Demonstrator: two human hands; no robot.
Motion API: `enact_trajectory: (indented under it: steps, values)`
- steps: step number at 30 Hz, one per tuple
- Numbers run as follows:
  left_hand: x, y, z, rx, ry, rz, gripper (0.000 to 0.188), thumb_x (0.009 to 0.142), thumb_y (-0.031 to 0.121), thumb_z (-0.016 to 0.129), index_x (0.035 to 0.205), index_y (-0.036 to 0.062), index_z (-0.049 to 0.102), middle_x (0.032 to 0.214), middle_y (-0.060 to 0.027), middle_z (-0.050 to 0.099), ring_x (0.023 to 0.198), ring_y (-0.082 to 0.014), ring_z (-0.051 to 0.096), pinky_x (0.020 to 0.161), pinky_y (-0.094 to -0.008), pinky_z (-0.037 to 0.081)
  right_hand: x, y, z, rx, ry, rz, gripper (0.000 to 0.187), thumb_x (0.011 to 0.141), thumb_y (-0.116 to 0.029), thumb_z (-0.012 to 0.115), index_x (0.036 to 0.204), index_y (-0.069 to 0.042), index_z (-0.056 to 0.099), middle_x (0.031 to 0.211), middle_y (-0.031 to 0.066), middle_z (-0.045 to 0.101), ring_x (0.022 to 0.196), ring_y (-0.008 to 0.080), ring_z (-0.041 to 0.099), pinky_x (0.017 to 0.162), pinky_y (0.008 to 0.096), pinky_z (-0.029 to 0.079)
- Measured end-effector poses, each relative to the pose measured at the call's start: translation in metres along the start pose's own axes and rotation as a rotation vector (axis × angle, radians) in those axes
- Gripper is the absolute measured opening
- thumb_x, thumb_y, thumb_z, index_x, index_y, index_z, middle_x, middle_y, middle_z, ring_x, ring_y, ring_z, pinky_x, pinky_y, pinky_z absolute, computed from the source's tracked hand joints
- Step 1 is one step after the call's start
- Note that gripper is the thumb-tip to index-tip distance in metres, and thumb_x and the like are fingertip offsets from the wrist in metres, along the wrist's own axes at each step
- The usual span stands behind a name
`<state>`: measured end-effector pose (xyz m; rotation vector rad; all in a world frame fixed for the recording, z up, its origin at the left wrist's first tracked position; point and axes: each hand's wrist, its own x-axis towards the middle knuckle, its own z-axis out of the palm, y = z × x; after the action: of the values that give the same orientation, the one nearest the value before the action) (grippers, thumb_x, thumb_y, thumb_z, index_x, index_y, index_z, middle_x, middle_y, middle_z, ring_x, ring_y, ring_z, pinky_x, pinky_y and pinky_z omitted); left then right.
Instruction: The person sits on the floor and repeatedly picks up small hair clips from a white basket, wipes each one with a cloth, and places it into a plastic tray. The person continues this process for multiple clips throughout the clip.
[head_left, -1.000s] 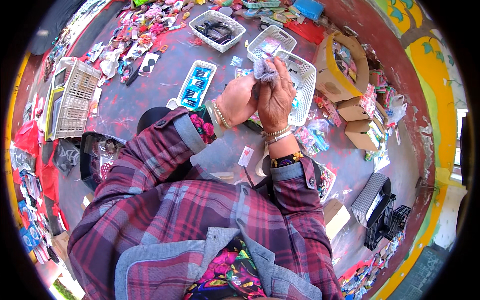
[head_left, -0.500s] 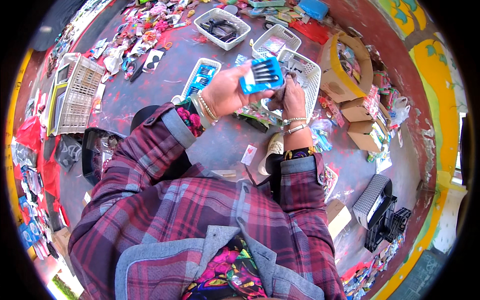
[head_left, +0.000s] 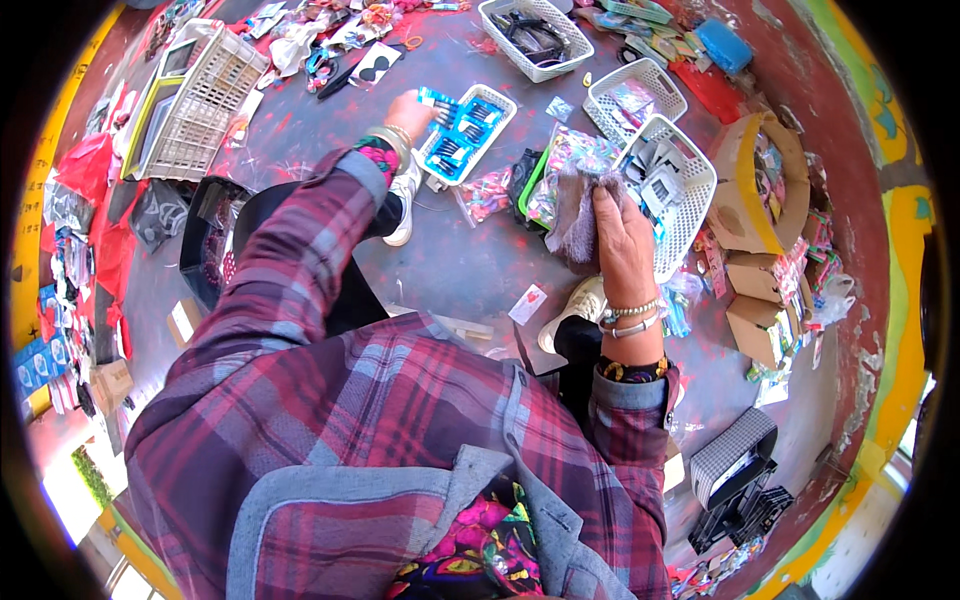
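Note:
My left hand (head_left: 410,115) is closed on the edge of a blue card pack (head_left: 440,104) that holds slim dark pieces; I cannot make out their kind. It is at the left rim of a small white basket (head_left: 503,122), where more blue packs (head_left: 450,154) of the same sort lie. In my right hand (head_left: 625,240) a grey-brown cloth (head_left: 574,218) is bunched and hangs down. The cloth is in front of a clear bag of colourful small things (head_left: 582,150) and beside a larger white basket (head_left: 695,222) of grey and white packs (head_left: 660,178).
A white basket of black items (head_left: 537,40) and another with pink packs (head_left: 635,98) stand farther off. Open cardboard boxes (head_left: 738,195) line the right. A beige crate (head_left: 200,105) stands at the left, and a white card (head_left: 527,304) lies by my shoe (head_left: 578,308).
My left hand has carried the blue pack left and away from the cloth, to the small basket. My right hand, still holding the cloth, is lower. The view has shifted.

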<state>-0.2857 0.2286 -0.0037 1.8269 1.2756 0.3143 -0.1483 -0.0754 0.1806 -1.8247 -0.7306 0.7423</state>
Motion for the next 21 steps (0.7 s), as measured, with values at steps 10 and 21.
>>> enact_trajectory:
  steps: [10, 21]
  values:
    - [0.017, -0.11, 0.098, -0.071, 0.002, -0.294, 0.03, 0.073, 0.004, 0.048, 0.102, -0.0014, 0.057, 0.086, -0.0241, 0.061, 0.07, -0.0321, 0.064, 0.065, -0.0385, 0.051, 0.007, 0.006, 0.013, 0.034, -0.06, 0.139, 0.031, 0.091, -0.028, 0.051, 0.099, 0.001, 0.058, 0.078, 0.0018, 0.057, 0.07, 0.0087, 0.049, 0.063, 0.0249, 0.041]
    - [0.063, -0.172, 0.143, 0.246, -0.185, -0.253, 0.032, 0.077, 0.005, 0.043, 0.107, -0.0018, 0.053, 0.084, -0.0201, 0.063, 0.078, -0.0299, 0.064, 0.065, -0.0391, 0.051, 0.015, 0.005, 0.025, 0.024, -0.158, 0.256, 0.031, 0.091, -0.026, 0.052, 0.106, 0.001, 0.057, 0.081, -0.0007, 0.057, 0.073, 0.0065, 0.047, 0.064, 0.0216, 0.042]
